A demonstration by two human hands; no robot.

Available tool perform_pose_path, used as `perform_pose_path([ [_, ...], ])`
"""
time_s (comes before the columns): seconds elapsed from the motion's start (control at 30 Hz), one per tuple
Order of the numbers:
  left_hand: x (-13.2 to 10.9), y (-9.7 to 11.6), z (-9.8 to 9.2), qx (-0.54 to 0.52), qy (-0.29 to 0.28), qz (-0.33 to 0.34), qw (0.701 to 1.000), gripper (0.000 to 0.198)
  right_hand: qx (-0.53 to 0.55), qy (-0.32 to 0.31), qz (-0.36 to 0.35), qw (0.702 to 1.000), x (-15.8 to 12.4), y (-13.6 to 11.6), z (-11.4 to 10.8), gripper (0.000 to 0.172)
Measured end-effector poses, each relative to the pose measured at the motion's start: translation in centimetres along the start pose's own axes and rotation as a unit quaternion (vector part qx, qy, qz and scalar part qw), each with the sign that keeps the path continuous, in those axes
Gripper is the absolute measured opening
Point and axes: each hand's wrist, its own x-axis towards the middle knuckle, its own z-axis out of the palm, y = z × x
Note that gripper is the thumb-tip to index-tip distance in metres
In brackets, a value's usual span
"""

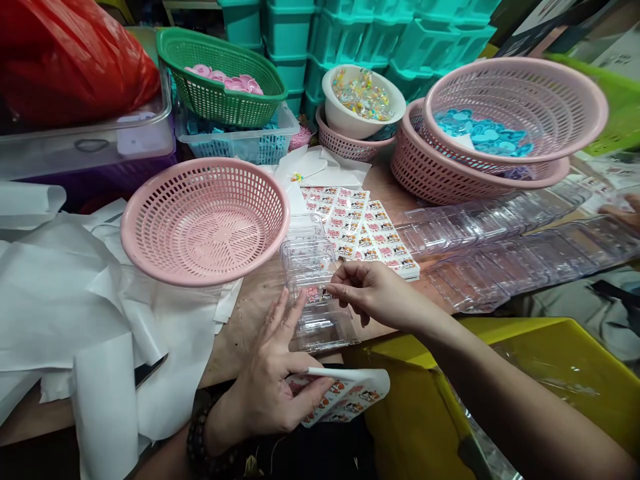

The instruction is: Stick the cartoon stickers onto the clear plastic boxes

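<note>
My left hand (274, 380) grips a sheet of cartoon stickers (350, 397) between thumb and palm, while its stretched fingers rest against a clear plastic clamshell box (320, 313) on the table. My right hand (373, 293) pinches a small sticker (314, 293) and presses it onto the box's lid. More sticker sheets (360, 227) lie just beyond the box.
An empty pink basket (205, 220) stands left of the box. Stacked pink baskets (480, 153) with blue pieces, a green basket (220, 73), a white bowl (363, 100), rows of clear boxes (510, 247), white backing paper (75, 307), a yellow bin (500, 393).
</note>
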Motion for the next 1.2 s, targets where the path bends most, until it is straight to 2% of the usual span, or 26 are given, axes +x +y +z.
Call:
perform_pose_path([
  [0.07, 0.4, -0.1, 0.1, 0.021, -0.009, -0.008, 1.0, 0.009, -0.077, 0.041, -0.018, 0.996, -0.2, -0.1, 0.4, 0.027],
  [0.13, 0.8, -0.2, 0.0, 0.048, -0.014, -0.024, 0.998, 0.011, -0.2, 0.091, -0.051, 0.974, -0.5, -0.2, 1.0, 0.022],
  [0.2, 1.1, -0.2, -0.3, 0.069, -0.028, -0.039, 0.996, 0.013, -0.333, 0.136, -0.073, 0.93, -0.9, -0.2, 1.6, 0.02],
  [0.27, 1.2, -0.2, -0.6, 0.075, -0.046, -0.048, 0.995, 0.016, -0.433, 0.163, -0.073, 0.883, -1.2, -0.2, 2.1, 0.027],
  [0.33, 1.3, -0.2, -0.8, 0.074, -0.053, -0.052, 0.994, 0.017, -0.489, 0.18, -0.067, 0.851, -1.4, 0.0, 2.3, 0.035],
  [0.43, 1.2, -0.2, -0.8, 0.067, -0.051, -0.049, 0.995, 0.017, -0.496, 0.224, -0.064, 0.836, -2.2, 0.3, 2.0, 0.044],
  [0.53, 0.8, 0.0, -0.7, 0.037, -0.029, -0.037, 0.998, 0.014, -0.408, 0.315, -0.106, 0.851, -4.3, 0.7, 1.7, 0.044],
  [0.57, 0.7, 0.1, -0.8, 0.022, -0.012, -0.025, 0.999, 0.011, -0.361, 0.312, -0.146, 0.867, -5.3, 0.8, 1.7, 0.041],
  [0.6, 0.5, 0.3, -0.9, 0.008, 0.012, -0.011, 1.0, 0.009, -0.313, 0.274, -0.193, 0.889, -6.2, 0.9, 1.8, 0.039],
  [0.67, 0.2, 0.6, -1.1, -0.017, 0.072, 0.013, 0.997, 0.009, -0.228, 0.13, -0.256, 0.93, -7.9, 1.3, 2.2, 0.034],
  [0.73, 0.0, 1.0, -1.3, -0.054, 0.113, 0.002, 0.992, 0.01, -0.166, 0.012, -0.232, 0.958, -8.8, 1.7, 2.7, 0.023],
  [0.8, -0.2, 1.4, -1.4, -0.117, 0.112, -0.061, 0.985, 0.011, -0.122, -0.024, -0.165, 0.978, -9.1, 2.0, 3.1, 0.013],
  [0.83, -0.3, 1.6, -1.4, -0.157, 0.101, -0.105, 0.977, 0.02, -0.109, -0.029, -0.14, 0.984, -9.0, 2.1, 3.1, 0.01],
  [0.9, -0.5, 2.0, -1.5, -0.218, 0.091, -0.178, 0.955, 0.039, -0.097, -0.047, -0.126, 0.986, -8.8, 2.1, 3.2, 0.012],
  [0.93, -0.7, 2.1, -1.5, -0.23, 0.1, -0.195, 0.948, 0.041, -0.092, -0.056, -0.132, 0.985, -8.8, 2.1, 3.2, 0.013],
  [1.0, -1.1, 2.1, -1.6, -0.23, 0.143, -0.2, 0.942, 0.028, -0.078, -0.053, -0.159, 0.983, -8.9, 2.2, 3.1, 0.017],
  [1.07, -1.6, 1.9, -1.9, -0.228, 0.176, -0.211, 0.934, 0.018, -0.048, -0.022, -0.183, 0.982, -9.1, 2.4, 3.1, 0.02],
  [1.13, -2.1, 1.6, -2.3, -0.229, 0.173, -0.242, 0.927, 0.022, -0.001, 0.017, -0.191, 0.981, -9.3, 2.8, 3.2, 0.021],
  [1.2, -2.4, 1.5, -3.0, -0.172, 0.167, -0.237, 0.941, 0.023, 0.04, 0.04, -0.194, 0.979, -9.5, 3.1, 3.5, 0.02],
])
